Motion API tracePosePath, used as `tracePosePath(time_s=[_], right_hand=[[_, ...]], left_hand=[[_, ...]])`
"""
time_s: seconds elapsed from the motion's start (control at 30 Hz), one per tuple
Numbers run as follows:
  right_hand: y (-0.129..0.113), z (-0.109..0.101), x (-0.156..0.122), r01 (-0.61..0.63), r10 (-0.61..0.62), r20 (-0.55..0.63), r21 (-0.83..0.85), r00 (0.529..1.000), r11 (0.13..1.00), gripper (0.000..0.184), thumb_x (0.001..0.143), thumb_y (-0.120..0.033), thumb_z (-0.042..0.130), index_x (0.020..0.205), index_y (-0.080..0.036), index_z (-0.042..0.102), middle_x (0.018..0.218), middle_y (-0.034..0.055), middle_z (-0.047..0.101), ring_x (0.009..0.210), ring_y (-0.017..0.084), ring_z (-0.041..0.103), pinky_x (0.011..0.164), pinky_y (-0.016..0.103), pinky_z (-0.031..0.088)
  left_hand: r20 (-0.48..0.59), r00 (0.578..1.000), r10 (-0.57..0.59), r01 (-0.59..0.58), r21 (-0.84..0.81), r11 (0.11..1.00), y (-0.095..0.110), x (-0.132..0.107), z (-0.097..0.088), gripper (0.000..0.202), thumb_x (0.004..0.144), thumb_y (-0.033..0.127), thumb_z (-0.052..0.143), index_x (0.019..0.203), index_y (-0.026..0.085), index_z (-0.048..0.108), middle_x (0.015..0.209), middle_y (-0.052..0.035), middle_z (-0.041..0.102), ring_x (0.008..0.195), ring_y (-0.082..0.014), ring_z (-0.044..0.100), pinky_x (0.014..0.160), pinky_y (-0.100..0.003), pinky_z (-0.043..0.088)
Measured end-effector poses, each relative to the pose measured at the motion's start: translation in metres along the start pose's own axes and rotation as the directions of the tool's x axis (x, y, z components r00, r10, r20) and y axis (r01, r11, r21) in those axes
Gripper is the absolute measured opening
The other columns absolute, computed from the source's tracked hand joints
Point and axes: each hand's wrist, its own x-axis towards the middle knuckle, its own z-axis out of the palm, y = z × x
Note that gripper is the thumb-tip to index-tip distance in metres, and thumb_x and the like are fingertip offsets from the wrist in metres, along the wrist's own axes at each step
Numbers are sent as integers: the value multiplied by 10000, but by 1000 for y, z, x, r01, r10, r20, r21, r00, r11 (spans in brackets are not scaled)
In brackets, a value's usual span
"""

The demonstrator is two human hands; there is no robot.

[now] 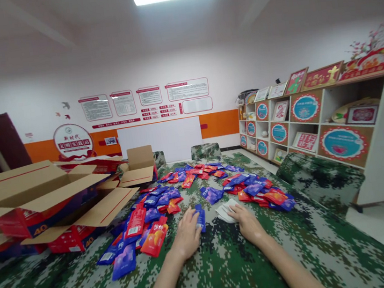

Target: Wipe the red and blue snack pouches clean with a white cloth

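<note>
My left hand (187, 235) is at the middle of the table, its fingers closed on the near side of a small blue pouch (201, 218). In my right hand (248, 224) is a folded white cloth or tissue (226, 211), pinched at its right edge and resting on the table. Left of my hands spreads a heap of red and blue pouches, with a red pouch (155, 236) and a blue pouch (124, 260) nearest me. Another pile of such pouches (254, 187) lies to the right, beyond my right hand.
Opened cardboard boxes (54, 214) crowd the table's left side, with a smaller open box (137, 167) behind them. More pouches (202, 171) lie farther back on the camouflage tablecloth (226, 271). A chair (320, 181) with a camouflage cover and a shelf unit (302, 124) stand at right.
</note>
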Motion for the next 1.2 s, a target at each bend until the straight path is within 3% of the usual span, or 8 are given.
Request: tracePosePath(time_s=[0.13,0.53,0.67,0.77,0.9,1.0,1.1,1.2], right_hand=[[-2,-2,0,-5,5,2,-1,1000,1000,630,657,38,363,1197,-190,593,1313,72,510,1267,215,367,1058,389,296],[-2,-3,-2,-11,11,1,39,1000,999,613,675,20,369,1195,-217,592,1336,52,488,1284,203,354,1070,403,282],[-2,-12,14,-71,72,-1,64,997,995,600,667,10,365,1164,-212,617,1269,71,552,1202,210,464,1038,400,329],[-23,-25,39,-61,68,-43,158,997,986,652,621,12,352,1183,-206,599,1247,65,570,1161,200,507,1020,397,357],[-85,-29,62,166,-142,-108,266,984,950,663,615,6,348,1193,-213,589,1232,58,583,1156,196,509,1007,400,369],[-126,-17,58,296,-298,-37,290,954,910,603,681,-24,381,1220,-216,569,1241,73,576,1141,204,517,992,359,383],[-142,1,42,324,-348,27,301,937,897,624,660,-29,414,1246,-201,544,1263,87,557,1167,216,496,1017,353,360],[-139,15,27,329,-341,-15,306,940,893,697,666,-27,395,1335,-220,433,1337,63,488,1244,185,416,1083,364,274]], left_hand=[[103,978,183,-183,-11,983,-5,-21,-11,481,896,281,413,1368,264,321,1430,-25,327,1326,-205,245,1100,-396,198],[240,956,170,-161,-56,985,-18,-32,-2,509,912,345,383,1401,250,282,1432,-39,333,1304,-195,308,1077,-357,265],[239,957,163,-152,-65,986,-18,-32,-5,508,909,350,381,1398,241,294,1430,-42,335,1304,-191,308,1076,-348,263],[242,957,161,-146,-81,986,-18,-33,-7,513,901,343,393,1393,233,305,1430,-44,335,1301,-192,314,1076,-344,261],[239,958,155,-133,-105,985,-15,-32,-11,512,876,317,418,1373,219,347,1411,-50,368,1284,-205,340,1070,-341,266],[229,963,141,-114,-130,985,-10,-31,-15,490,855,305,437,1339,249,392,1366,-38,430,1245,-216,388,1052,-344,287],[242,965,104,-77,-120,990,-8,-31,-16,396,861,314,421,1250,267,479,1291,-39,506,1208,-239,424,1024,-367,312],[238,965,109,-86,-106,991,-9,-32,-14,335,872,315,403,1176,254,529,1238,-49,542,1189,-246,436,1017,-373,312]])
